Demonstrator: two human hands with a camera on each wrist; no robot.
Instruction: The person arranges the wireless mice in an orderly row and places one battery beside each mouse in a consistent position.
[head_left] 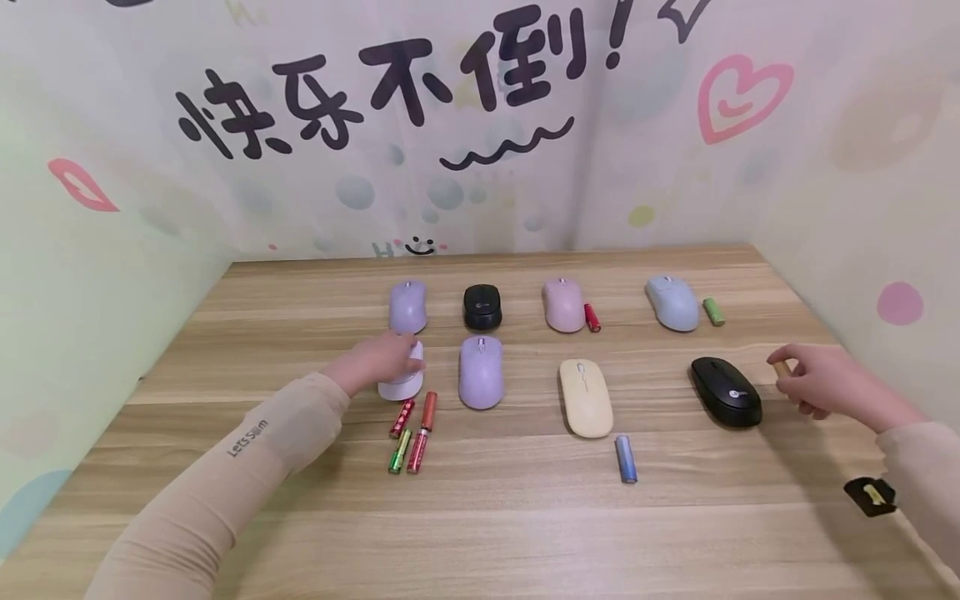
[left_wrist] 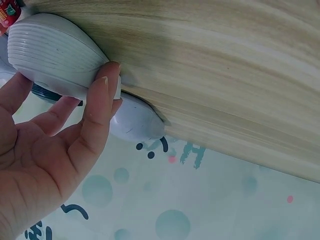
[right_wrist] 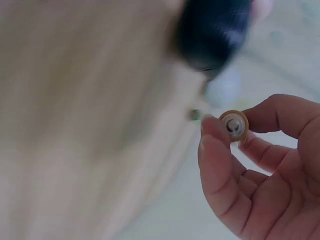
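Note:
My left hand (head_left: 381, 360) grips a white computer mouse (head_left: 403, 387) at the left of the mouse group. In the left wrist view, the thumb and fingers bend around the sides of this mouse (left_wrist: 55, 55), which has ribbed lines. Out at the right, my right hand (head_left: 828, 385) pinches an orange-yellow battery (head_left: 782, 367) above the table, to the right of a black mouse (head_left: 726, 392). The right wrist view shows the flat end of this battery (right_wrist: 234, 126) between thumb and fingertips. Several batteries, red, orange and green (head_left: 401, 451), lie just in front of the white mouse.
Along the back stand a lavender mouse (head_left: 407, 307), a small black mouse (head_left: 482, 307), a pink mouse (head_left: 564, 305) and a blue mouse (head_left: 672, 303). Nearer are another lavender mouse (head_left: 482, 372), a cream mouse (head_left: 586, 398) and a blue battery (head_left: 626, 459). A printed curtain (head_left: 465, 208) borders the table.

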